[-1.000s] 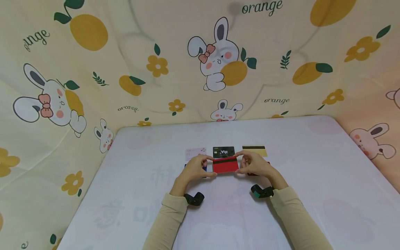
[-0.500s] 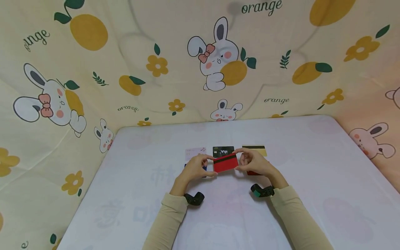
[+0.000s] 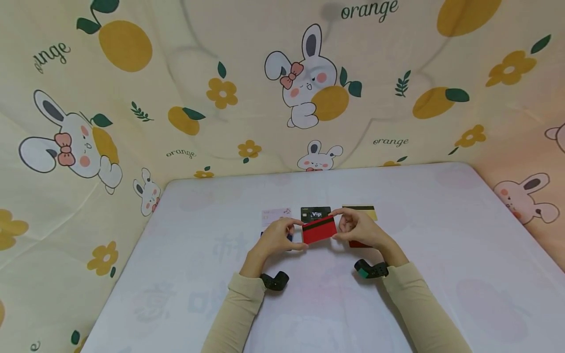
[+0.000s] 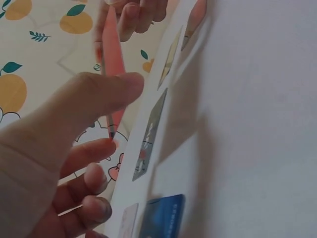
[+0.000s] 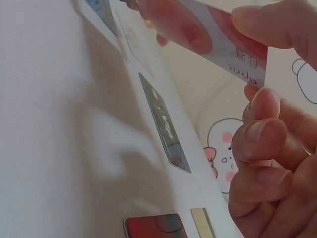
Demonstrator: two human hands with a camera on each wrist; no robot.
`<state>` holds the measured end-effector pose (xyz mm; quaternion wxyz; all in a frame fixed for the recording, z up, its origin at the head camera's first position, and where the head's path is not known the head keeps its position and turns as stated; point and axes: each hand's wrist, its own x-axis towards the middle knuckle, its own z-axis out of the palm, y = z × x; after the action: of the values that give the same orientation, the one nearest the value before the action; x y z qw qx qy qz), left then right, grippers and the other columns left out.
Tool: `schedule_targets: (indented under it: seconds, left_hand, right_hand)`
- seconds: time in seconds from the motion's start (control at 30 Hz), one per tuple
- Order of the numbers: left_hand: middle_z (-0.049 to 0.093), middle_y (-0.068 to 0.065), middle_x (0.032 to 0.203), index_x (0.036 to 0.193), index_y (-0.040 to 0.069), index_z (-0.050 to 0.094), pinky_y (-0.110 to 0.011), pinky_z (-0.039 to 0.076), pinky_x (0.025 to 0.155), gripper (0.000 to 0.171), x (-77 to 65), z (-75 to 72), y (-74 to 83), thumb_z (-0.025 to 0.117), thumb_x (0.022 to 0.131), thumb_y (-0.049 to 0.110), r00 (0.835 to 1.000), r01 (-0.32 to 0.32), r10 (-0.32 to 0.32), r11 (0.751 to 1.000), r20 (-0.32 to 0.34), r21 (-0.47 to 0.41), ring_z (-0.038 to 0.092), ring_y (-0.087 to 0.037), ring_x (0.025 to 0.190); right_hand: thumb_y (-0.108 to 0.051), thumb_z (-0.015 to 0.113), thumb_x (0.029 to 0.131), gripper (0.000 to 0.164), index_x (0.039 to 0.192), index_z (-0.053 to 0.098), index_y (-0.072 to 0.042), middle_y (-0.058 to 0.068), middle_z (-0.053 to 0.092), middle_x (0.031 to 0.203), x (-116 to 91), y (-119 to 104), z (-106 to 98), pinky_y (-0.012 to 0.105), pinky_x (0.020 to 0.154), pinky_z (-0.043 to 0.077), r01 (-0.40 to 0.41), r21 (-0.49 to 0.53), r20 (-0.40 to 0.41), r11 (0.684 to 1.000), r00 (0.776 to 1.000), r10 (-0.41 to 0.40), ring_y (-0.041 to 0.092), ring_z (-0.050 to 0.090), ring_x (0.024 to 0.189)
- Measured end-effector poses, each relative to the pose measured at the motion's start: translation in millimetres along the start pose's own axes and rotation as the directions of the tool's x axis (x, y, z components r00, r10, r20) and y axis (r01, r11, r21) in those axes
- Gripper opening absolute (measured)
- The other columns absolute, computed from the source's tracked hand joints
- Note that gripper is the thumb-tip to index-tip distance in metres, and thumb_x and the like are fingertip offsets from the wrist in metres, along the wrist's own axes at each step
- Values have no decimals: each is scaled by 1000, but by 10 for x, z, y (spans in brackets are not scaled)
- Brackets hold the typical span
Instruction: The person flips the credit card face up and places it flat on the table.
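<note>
Between both hands, a red bank card (image 3: pixel 320 232) is held above the table, its black stripe facing the head camera and its right end raised. The left hand (image 3: pixel 275 239) pinches its left end between thumb and fingers. At the right end, the right hand (image 3: pixel 363 230) pinches it likewise, other fingers curled. The card's far face, red and white with a gold chip, shows in the right wrist view. Behind it lies a black "Vip" card (image 3: pixel 315 214). A blue card (image 4: pixel 163 217) lies near the left hand; another red card (image 5: pixel 156 226) is partly under the right hand.
A pale pink card (image 3: pixel 276 214) lies at the back left and a gold card with a black stripe (image 3: pixel 367 211) at the back right. The white-covered table (image 3: pixel 309 314) meets a printed cloth backdrop (image 3: pixel 247 49). Each wrist wears a black camera (image 3: pixel 275 281).
The right end of the red bank card has risen, so the card has gone from nearly level to tilted. The right hand has moved up slightly; the left has barely moved.
</note>
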<state>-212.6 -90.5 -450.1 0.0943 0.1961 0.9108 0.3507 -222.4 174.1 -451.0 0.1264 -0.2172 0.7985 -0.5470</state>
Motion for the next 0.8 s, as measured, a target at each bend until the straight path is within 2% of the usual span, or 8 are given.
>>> schedule_targets:
  seconds: [0.17,0.33,0.5,0.63,0.8]
  left_hand:
    - [60,-12,93,121,10,65,-18,34,64,59,-20,-30,19,86,70,30,999,-16,17,1000,-30,8,48,-15,79]
    - [64,-9,101,122,9,64,-22,44,75,58,-35,-40,46,85,71,31,997,-53,55,998,-48,41,57,-20,91]
    - [65,-9,115,125,7,62,-33,50,88,60,-53,-48,92,83,74,30,994,-94,96,995,-53,44,60,-23,103]
    - [64,-11,123,127,4,60,-43,49,98,60,-62,-50,134,83,75,26,991,-127,127,992,-48,3,59,-27,112]
    - [63,-11,128,129,3,59,-44,46,104,60,-59,-40,182,81,77,23,988,-151,150,988,-33,-30,58,-27,120]
  right_hand:
    - [-4,79,75,54,123,55,3,-3,52,70,4,-16,6,20,60,43,-4,-23,-6,1000,1000,4,4,48,60]
    - [-6,79,75,53,122,57,2,-3,52,71,5,-26,22,20,59,44,4,-47,-13,999,1000,-5,5,48,60]
    - [-5,79,75,52,122,56,3,-3,52,70,-7,-57,42,20,58,44,25,-49,-12,999,1000,-25,5,48,59]
    - [-4,79,75,52,121,56,3,-2,52,70,-11,-92,58,20,57,43,33,-47,-10,998,999,-34,5,48,58]
    - [-4,79,74,52,120,56,4,2,52,70,-10,-121,79,20,56,43,40,-47,-8,998,999,-41,5,48,59]
